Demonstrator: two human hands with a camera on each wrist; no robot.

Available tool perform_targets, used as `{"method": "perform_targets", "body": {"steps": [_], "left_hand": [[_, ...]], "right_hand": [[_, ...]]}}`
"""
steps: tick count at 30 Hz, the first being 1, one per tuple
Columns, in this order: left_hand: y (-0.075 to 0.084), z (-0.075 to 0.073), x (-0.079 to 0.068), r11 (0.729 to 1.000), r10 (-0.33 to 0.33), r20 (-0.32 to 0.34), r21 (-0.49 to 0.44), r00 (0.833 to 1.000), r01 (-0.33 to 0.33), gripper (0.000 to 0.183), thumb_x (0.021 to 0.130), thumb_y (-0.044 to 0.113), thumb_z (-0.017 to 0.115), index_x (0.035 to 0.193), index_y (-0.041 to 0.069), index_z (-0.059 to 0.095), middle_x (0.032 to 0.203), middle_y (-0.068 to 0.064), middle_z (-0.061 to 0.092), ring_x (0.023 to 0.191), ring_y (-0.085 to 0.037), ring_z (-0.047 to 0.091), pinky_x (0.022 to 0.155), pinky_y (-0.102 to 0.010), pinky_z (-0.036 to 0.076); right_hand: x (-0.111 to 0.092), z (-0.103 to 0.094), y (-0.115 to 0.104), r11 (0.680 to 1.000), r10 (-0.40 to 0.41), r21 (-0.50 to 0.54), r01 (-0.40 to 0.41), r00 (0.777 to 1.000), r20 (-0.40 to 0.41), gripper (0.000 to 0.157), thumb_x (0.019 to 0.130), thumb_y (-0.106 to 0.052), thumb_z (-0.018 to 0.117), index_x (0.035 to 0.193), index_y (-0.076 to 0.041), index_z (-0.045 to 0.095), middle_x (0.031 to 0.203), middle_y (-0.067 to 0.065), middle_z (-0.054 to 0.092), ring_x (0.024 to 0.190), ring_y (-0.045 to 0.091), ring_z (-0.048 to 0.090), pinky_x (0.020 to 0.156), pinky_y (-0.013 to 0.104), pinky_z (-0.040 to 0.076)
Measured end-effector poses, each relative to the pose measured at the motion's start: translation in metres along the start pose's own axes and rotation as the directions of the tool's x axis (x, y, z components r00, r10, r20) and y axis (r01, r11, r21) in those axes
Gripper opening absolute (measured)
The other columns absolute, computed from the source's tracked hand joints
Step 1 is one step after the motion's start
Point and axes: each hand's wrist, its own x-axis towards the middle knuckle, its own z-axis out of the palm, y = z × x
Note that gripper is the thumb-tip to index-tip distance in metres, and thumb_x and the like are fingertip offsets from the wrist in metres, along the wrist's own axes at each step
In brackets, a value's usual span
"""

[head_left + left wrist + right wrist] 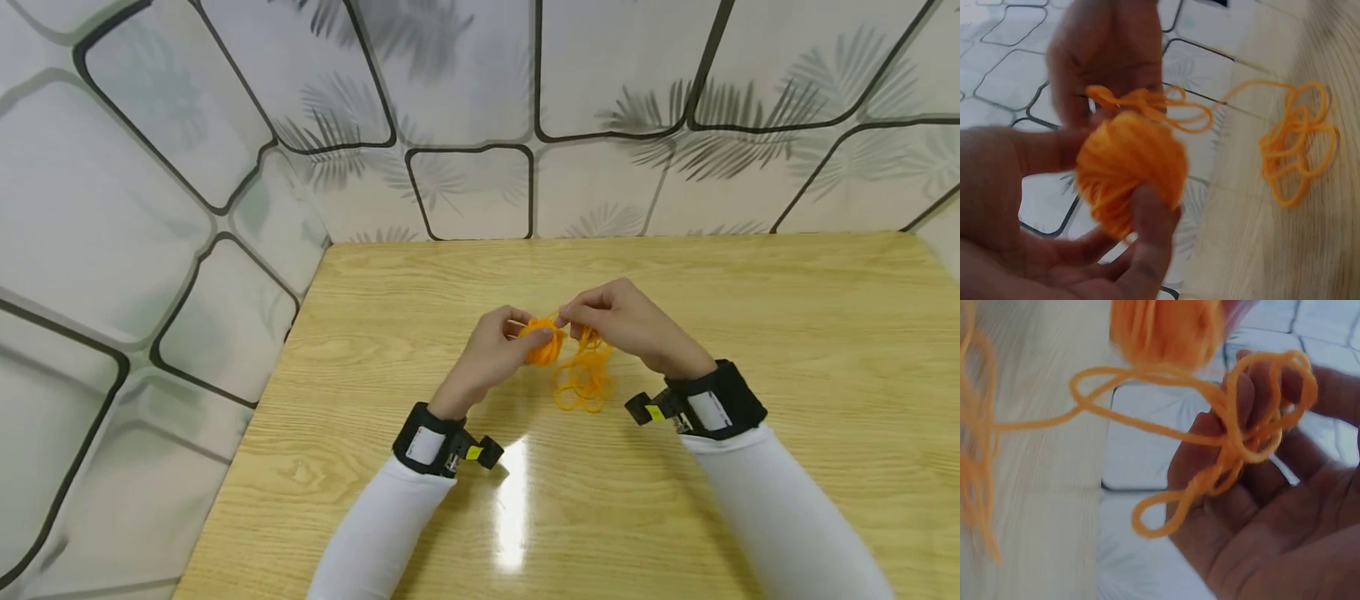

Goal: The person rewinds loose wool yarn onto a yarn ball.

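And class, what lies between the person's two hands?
The head view shows the orange yarn ball, gripped by the left hand, and loose orange yarn nearer the right hand.

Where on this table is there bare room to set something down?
The light wooden table is bare right of the right hand, left of the left hand, and along its far edge, below the white leaf-patterned backdrop. The middle is crowded: the left hand holds a round orange yarn ball, with loose orange yarn loops beside it.
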Motion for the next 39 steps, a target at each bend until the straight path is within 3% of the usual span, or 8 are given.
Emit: {"method": "perform_targets", "body": {"steps": [6,10,15,18,24,28,35,39], "left_hand": [[-0.003,0.004,0.009,0.990,0.138,-0.255,0.035,0.957,-0.133,0.042,0.087,0.041,0.060,0.114,0.010,0.052,0.107,-0.005,0.054,0.093,-0.021,0.053,0.070,-0.029,0.048],[-0.002,0.007,0.015,0.965,0.094,-0.280,-0.209,0.955,-0.156,0.044,0.087,0.037,0.061,0.117,0.007,0.050,0.110,-0.009,0.056,0.096,-0.022,0.056,0.077,-0.030,0.049],[0.008,0.004,0.019,0.733,0.026,-0.182,-0.665,0.983,-0.142,0.048,0.086,0.031,0.063,0.120,0.000,0.047,0.116,-0.016,0.055,0.100,-0.023,0.057,0.088,-0.034,0.045],[0.015,-0.001,0.018,0.593,0.057,-0.082,-0.799,0.995,-0.099,0.048,0.087,0.031,0.062,0.121,0.000,0.049,0.119,-0.013,0.051,0.099,-0.021,0.051,0.089,-0.031,0.042],[0.022,-0.011,0.005,0.466,0.187,0.146,-0.884,0.971,0.044,0.037,0.091,0.028,0.055,0.118,0.004,0.049,0.116,-0.008,0.044,0.095,-0.018,0.044,0.081,-0.026,0.039],[0.026,-0.014,-0.010,0.554,0.257,0.222,-0.832,0.941,0.045,0.024,0.091,0.023,0.052,0.107,0.006,0.052,0.107,-0.007,0.047,0.090,-0.016,0.046,0.077,-0.026,0.041],[0.032,-0.006,-0.030,0.917,0.251,0.265,-0.373,0.931,-0.141,0.026,0.088,0.021,0.059,0.107,0.004,0.057,0.104,-0.009,0.056,0.085,-0.020,0.055,0.074,-0.032,0.047],[0.028,0.000,-0.032,0.969,0.231,0.144,0.050,0.962,-0.240,0.030,0.086,0.033,0.062,0.109,0.013,0.057,0.106,-0.001,0.057,0.085,-0.020,0.055,0.069,-0.032,0.048]], "right_hand": [[-0.007,0.007,-0.004,0.887,0.057,0.455,-0.081,0.996,0.067,0.039,0.094,-0.040,0.048,0.092,-0.002,0.059,0.075,0.006,0.052,0.071,0.023,0.049,0.071,0.035,0.038],[-0.011,0.018,0.001,0.802,-0.042,0.597,-0.021,0.995,0.091,0.033,0.098,-0.033,0.043,0.091,-0.004,0.058,0.075,0.004,0.051,0.070,0.022,0.049,0.080,0.037,0.037],[-0.014,0.035,0.008,0.807,-0.103,0.590,0.019,0.989,0.108,0.034,0.098,-0.033,0.042,0.091,-0.002,0.057,0.076,0.005,0.051,0.071,0.021,0.049,0.074,0.034,0.039],[-0.016,0.040,0.014,0.809,-0.118,0.588,0.010,0.982,0.146,0.034,0.098,-0.032,0.043,0.092,-0.001,0.055,0.074,0.004,0.051,0.070,0.020,0.049,0.071,0.033,0.040],[-0.014,0.036,0.026,0.783,-0.092,0.620,-0.045,0.978,0.187,0.031,0.096,-0.030,0.047,0.091,0.000,0.054,0.073,0.003,0.047,0.068,0.020,0.045,0.072,0.035,0.041],[-0.011,0.029,0.030,0.788,-0.024,0.610,-0.086,0.985,0.170,0.033,0.094,-0.033,0.050,0.086,-0.002,0.052,0.069,0.003,0.039,0.064,0.018,0.040,0.067,0.032,0.040],[-0.003,0.012,0.020,0.849,0.061,0.517,-0.106,0.993,0.104,0.042,0.092,-0.043,0.051,0.071,-0.007,0.045,0.062,0.003,0.028,0.055,0.016,0.031,0.054,0.028,0.029],[-0.004,0.009,0.006,0.885,0.069,0.459,-0.078,0.997,0.036,0.047,0.090,-0.046,0.051,0.071,-0.004,0.040,0.061,0.005,0.029,0.051,0.017,0.030,0.051,0.029,0.023]]}}
